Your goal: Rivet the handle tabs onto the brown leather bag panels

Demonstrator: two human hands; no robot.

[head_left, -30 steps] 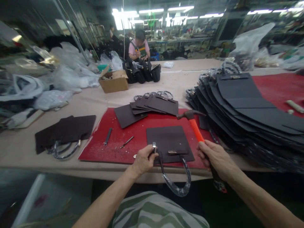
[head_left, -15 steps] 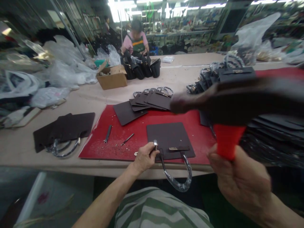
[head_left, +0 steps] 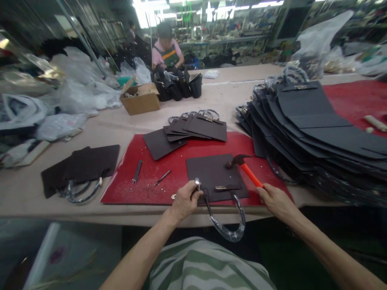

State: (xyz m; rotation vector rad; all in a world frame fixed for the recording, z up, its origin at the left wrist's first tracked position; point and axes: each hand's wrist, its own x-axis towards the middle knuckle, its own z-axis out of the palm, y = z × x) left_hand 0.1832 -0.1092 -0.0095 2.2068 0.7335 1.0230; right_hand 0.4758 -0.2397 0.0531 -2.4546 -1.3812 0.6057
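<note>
A dark brown bag panel [head_left: 211, 169] lies flat near the table's front edge, its plastic-wrapped handle [head_left: 231, 234] hanging over the edge toward me. My left hand [head_left: 185, 198] is closed in a pinch at the panel's lower left corner, with a small shiny metal piece [head_left: 197, 183] at its fingertips. My right hand [head_left: 275, 199] grips a claw hammer [head_left: 249, 173] by its orange handle. The hammer's dark head is over the panel's upper right part; whether it touches I cannot tell. A metal-trimmed strap [head_left: 228, 188] sits by the handle's base.
On the red mat [head_left: 121, 189] lie a flat metal tool [head_left: 137, 171], a thin punch-like rod [head_left: 162, 178] and small bits. Brown panels [head_left: 205, 128] are fanned behind, others [head_left: 93, 161] left. A tall panel stack [head_left: 302, 117] stands right. Beyond are a cardboard box [head_left: 140, 100] and a seated person [head_left: 166, 52].
My right hand has brought the hammer down from close to the camera to just over the panel. My left hand keeps its place at the panel's corner.
</note>
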